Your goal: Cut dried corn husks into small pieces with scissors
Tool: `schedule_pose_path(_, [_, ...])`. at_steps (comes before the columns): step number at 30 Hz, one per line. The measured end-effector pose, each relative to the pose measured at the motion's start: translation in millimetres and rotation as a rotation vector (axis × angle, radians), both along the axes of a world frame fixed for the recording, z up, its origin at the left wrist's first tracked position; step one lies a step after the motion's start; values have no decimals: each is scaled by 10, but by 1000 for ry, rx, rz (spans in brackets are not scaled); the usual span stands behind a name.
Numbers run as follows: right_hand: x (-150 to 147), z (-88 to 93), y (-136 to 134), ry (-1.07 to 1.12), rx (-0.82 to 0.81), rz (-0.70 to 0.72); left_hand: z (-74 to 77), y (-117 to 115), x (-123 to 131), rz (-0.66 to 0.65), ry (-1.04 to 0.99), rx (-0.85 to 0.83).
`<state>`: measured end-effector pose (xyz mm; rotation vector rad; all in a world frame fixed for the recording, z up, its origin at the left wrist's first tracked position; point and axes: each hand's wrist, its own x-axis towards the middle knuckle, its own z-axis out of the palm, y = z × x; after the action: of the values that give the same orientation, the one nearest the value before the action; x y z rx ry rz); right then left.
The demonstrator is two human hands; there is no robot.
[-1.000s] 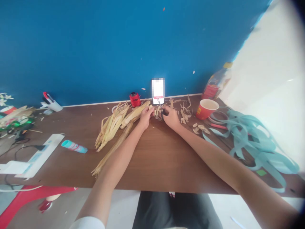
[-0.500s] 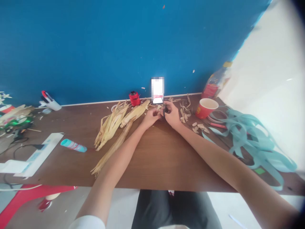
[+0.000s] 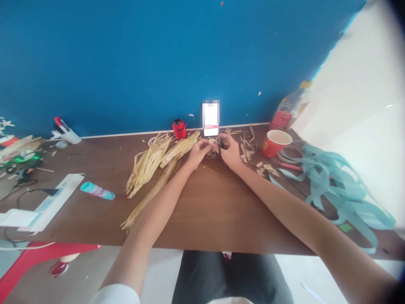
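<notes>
My left hand pinches a small pale piece of corn husk between thumb and fingers. Close beside it, my right hand is closed round a pair of dark-handled scissors, whose blades point up toward the wall. The two hands nearly meet just in front of a lit phone that leans on the blue wall. Dried corn husks lie to the left of my left hand. Small husk scraps are scattered right of my right hand. Fine detail at the fingertips is blurred.
A red paper cup, a bottle and tangled light-blue ribbon occupy the right side. Behind the husks stands a red object. Farther left are a blue tube, a power strip and a pen holder.
My left hand has turned slightly and its fingers sit a little higher, so the pale husk piece shows more. The right hand stays closed on the scissors. The whole view has shifted slightly.
</notes>
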<state>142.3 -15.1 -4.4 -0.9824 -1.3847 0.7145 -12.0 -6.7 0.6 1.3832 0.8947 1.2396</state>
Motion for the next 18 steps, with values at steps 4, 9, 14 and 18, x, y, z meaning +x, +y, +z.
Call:
schedule_pose_path(4, [-15, 8, -11, -19, 13, 8, -8, 5, 0, 6, 23, 4])
schedule_pose_path(9, [-14, 14, -27, -47, 13, 13, 0, 1, 15, -5, 25, 0])
schedule_pose_path(14, [-14, 35, -44, -81, 21, -70, 16, -10, 27, 13, 13, -29])
schedule_pose_path(18, [-15, 31, -48, -62, 20, -119, 7, -23, 40, -26, 88, -15])
